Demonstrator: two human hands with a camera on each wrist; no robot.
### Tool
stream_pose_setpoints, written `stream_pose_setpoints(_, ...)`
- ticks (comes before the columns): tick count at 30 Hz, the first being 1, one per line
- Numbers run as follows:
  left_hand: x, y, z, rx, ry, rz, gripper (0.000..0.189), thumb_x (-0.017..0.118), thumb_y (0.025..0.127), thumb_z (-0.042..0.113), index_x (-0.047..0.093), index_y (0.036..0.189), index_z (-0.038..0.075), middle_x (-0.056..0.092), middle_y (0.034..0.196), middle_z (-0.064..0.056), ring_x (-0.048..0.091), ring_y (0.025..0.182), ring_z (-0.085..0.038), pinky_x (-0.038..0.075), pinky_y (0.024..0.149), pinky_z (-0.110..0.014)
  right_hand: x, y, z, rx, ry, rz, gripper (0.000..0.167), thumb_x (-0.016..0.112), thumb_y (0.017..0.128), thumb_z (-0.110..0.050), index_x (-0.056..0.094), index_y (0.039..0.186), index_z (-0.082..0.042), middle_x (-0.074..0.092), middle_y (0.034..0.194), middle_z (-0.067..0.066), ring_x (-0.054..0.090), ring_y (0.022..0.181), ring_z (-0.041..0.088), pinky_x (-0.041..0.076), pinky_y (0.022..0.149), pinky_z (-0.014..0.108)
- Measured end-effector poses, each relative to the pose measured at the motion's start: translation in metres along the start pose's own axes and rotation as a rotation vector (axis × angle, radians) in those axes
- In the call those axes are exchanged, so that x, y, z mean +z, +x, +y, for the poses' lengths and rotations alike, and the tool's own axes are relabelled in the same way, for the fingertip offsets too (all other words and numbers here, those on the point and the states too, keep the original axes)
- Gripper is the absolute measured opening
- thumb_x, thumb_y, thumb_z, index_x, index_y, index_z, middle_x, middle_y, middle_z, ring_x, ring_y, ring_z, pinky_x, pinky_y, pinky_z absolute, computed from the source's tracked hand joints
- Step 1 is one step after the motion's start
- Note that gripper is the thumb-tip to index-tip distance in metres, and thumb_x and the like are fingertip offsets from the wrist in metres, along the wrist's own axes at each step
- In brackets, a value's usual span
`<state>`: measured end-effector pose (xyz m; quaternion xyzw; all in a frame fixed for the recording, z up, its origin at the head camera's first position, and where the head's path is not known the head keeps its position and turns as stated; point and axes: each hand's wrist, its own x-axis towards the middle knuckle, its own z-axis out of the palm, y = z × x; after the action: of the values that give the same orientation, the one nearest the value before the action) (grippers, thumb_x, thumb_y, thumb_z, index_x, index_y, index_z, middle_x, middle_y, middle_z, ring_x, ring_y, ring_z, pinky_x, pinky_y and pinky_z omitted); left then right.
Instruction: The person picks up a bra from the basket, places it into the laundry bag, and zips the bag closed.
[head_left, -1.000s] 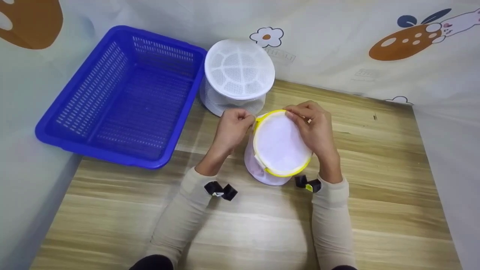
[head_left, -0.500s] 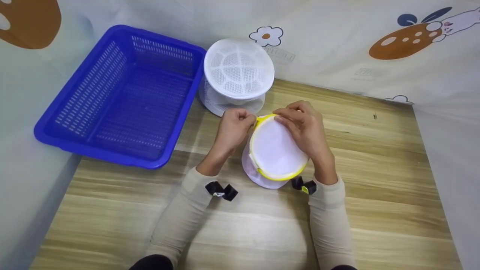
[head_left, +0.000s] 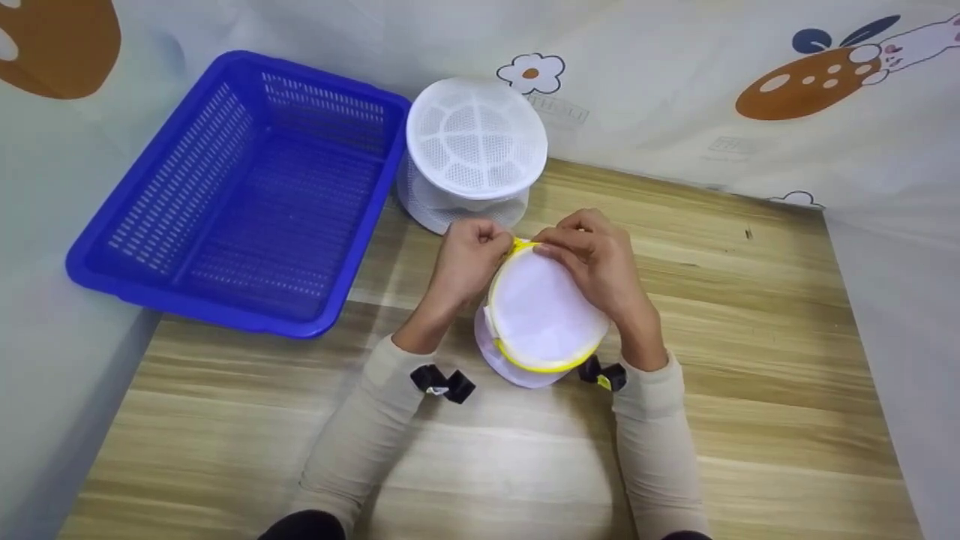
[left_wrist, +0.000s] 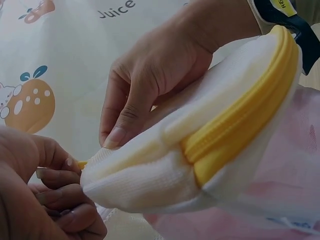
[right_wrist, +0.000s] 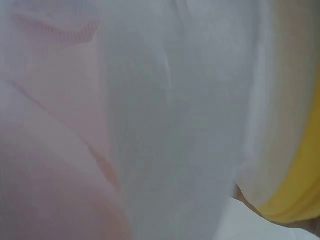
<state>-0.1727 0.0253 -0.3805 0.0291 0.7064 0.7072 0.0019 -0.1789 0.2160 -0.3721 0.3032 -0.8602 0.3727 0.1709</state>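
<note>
A small white mesh laundry bag (head_left: 551,307), round and tub-shaped with a yellow zipper around its top, stands on the table between both hands. Something pink shows through its side (left_wrist: 295,175) in the left wrist view. My left hand (head_left: 466,259) pinches the zipper end at the bag's far left, its fingers curled. Close beside it, my right hand (head_left: 600,266) pinches the top rim, thumb on the lid and fingers behind. In the left wrist view a bit of yellow pokes out by the left fingertips (left_wrist: 67,162). The right wrist view is filled mostly by blurred mesh and yellow trim.
Behind the hands stands a larger white mesh laundry bag (head_left: 480,139) with a round lid. To its left is a blue plastic basket (head_left: 277,210) with slotted walls. A printed curtain (head_left: 660,82) borders the wooden table (head_left: 765,337) at the back.
My right hand has slid left along the zippered rim, close to my left hand. The bag has shifted slightly left and toward me. My left hand has stayed nearly still.
</note>
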Motion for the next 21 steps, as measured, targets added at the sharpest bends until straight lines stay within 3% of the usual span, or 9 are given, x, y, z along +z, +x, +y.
stream_pose_setpoints(6, -0.0006, -0.001, 0.0022, 0.018, 0.042, -0.005, 0.024, 0.057, 0.079, -0.002, 0.056, 0.056, 0.008, 0.048, 0.054, 0.002, 0.043, 0.053, -0.01, 0.035, 0.049, -0.02, -0.0017, -0.0007, 0.0024, 0.001, 0.007, 0.016, 0.008, 0.073, 0.083, -0.014, 0.078, 0.089, -0.011, 0.062, 0.081, 0.0, 0.056, 0.076, 0.014, 0.044, 0.064, 0.022)
stream_pose_setpoints(15, -0.0017, -0.0016, 0.0034, -0.025, -0.017, -0.015, 0.026, 0.057, 0.079, -0.002, 0.054, 0.055, 0.009, 0.045, 0.052, 0.004, 0.039, 0.05, -0.008, 0.03, 0.048, -0.019, -0.0064, -0.0016, 0.0041, 0.065, 0.034, 0.048, 0.007, 0.074, 0.082, -0.015, 0.078, 0.087, -0.013, 0.063, 0.079, -0.002, 0.057, 0.074, 0.013, 0.044, 0.063, 0.02)
stream_pose_setpoints(21, -0.0023, -0.0007, 0.003, -0.034, -0.038, -0.017, 0.027, 0.057, 0.08, -0.004, 0.055, 0.056, 0.008, 0.042, 0.05, 0.004, 0.036, 0.047, -0.007, 0.027, 0.045, -0.019, -0.0087, 0.0004, -0.0028, 0.081, 0.036, 0.064, 0.005, 0.075, 0.079, -0.004, 0.077, 0.084, -0.006, 0.064, 0.077, 0.007, 0.058, 0.073, 0.019, 0.044, 0.063, 0.018)
